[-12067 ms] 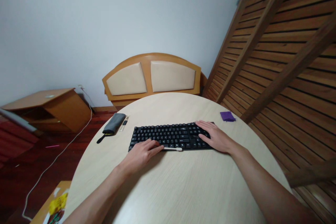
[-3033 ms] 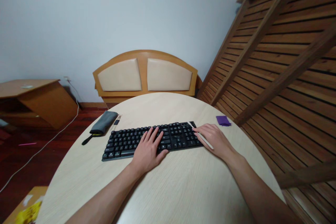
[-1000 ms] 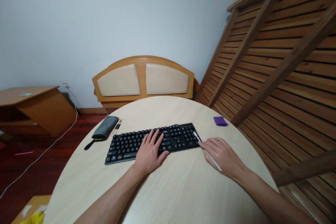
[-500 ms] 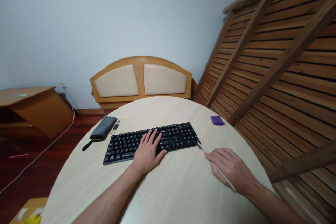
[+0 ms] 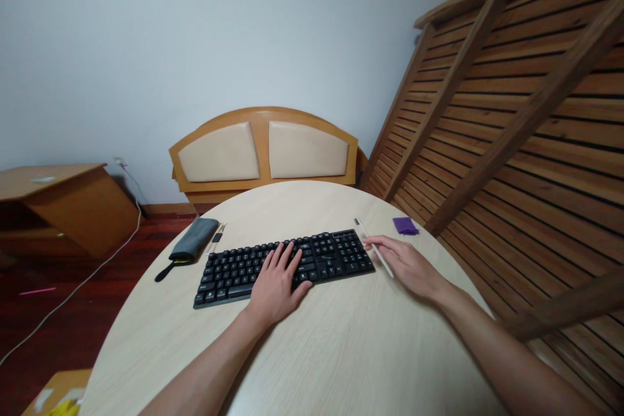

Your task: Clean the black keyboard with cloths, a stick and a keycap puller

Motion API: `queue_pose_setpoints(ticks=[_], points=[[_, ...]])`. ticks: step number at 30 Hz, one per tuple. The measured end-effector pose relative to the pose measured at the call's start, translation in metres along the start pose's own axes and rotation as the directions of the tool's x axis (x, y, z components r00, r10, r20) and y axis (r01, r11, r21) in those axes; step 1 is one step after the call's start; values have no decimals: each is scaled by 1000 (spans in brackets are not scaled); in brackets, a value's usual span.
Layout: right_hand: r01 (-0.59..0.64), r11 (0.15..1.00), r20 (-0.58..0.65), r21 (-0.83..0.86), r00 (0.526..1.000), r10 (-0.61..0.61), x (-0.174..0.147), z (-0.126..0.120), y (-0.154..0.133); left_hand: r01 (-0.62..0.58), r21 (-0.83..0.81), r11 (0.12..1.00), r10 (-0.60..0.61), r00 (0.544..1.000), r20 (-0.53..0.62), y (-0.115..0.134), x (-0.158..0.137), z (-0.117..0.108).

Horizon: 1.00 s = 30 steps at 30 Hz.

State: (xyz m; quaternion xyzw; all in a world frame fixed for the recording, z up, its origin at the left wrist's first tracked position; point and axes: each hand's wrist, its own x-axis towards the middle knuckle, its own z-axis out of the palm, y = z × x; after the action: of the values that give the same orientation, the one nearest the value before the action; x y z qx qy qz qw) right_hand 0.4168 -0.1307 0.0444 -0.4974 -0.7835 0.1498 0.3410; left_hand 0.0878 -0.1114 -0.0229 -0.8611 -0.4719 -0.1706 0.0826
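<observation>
My left hand [image 5: 277, 286] lies flat on the black keyboard [image 5: 346, 266], fingers stretched and slightly apart over its middle keys, the thumb past the near edge. Pinched in my right hand [image 5: 402, 266] is a thin white-handled brush [image 5: 381, 259] with a short dark tip. That hand is just off the keyboard's right end. The brush's tip points up and away, beyond the far right corner of the keyboard; whether it touches the table I cannot tell. Some keys are hidden under my left hand.
The round pale table [image 5: 341, 351] bears a grey pouch [image 5: 195, 240] with a black strap, small slim items [image 5: 218, 236] beside it, and a folded purple cloth [image 5: 405, 225]. Beyond stand a padded headboard [image 5: 263, 143] and a leaning slatted wooden frame [image 5: 487, 143].
My right hand has moved away from me and slightly left with the brush, its tip leaving the keyboard's near right corner for the far right. My left hand stays on the keyboard.
</observation>
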Motion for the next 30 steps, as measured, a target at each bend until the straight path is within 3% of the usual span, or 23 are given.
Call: queue_pose_setpoints(ticks=[3, 6, 13, 20, 30], points=[[-91, 984, 8, 150, 996, 91, 20, 4, 3, 4, 2, 1000, -4, 1000, 8, 1, 1, -1], [-138, 972, 48, 189, 990, 132, 35, 10, 13, 4, 0, 1000, -4, 1000, 8, 1, 1, -1], [-48, 997, 40, -67, 998, 50, 27, 18, 37, 3, -1, 1000, -3, 1000, 13, 0, 1, -1], [133, 965, 101, -226, 988, -113, 21, 19, 38, 5, 6, 1000, -5, 1000, 27, 2, 1, -3], [170, 881, 157, -441, 981, -111, 31, 23, 45, -13, -11, 1000, 14, 1000, 18, -1, 1, -1]])
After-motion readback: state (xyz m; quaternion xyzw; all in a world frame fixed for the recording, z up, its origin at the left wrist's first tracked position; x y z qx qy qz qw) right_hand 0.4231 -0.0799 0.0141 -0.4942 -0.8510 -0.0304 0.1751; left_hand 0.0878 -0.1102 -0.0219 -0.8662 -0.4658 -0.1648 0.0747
